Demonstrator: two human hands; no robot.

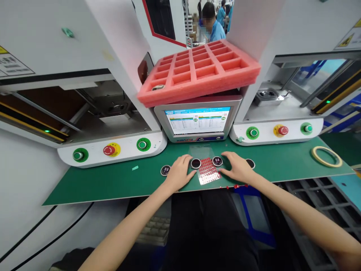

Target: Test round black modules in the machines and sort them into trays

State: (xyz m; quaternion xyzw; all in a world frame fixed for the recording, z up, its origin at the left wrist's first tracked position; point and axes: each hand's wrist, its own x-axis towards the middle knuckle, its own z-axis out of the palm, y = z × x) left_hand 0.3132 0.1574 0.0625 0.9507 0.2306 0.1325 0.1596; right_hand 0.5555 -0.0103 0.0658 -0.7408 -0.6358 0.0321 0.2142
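My left hand (180, 173) hovers or rests at the left of a round black disc with a silver rim (196, 163); thumb and fingers are spread in a C shape. On the other side, my right hand (239, 168) has its thumb and fingers apart beside a round display disc with white digits (217, 161). Between the two discs lies a sheet of small red stickers (209, 170), its lower part bare and silvery. Another display disc with digits (165, 170) is partly behind my left hand. A dark disc (250, 163) shows behind my right wrist.
A screen (199, 121) stands behind the green table (113, 184), with a pink foam tray (197, 90) on top. Button panels (113, 149) (278, 131) of two machines flank it. A tape roll (327, 156) lies right. Red scraps (236, 186) sit at the front edge. People are in the background.
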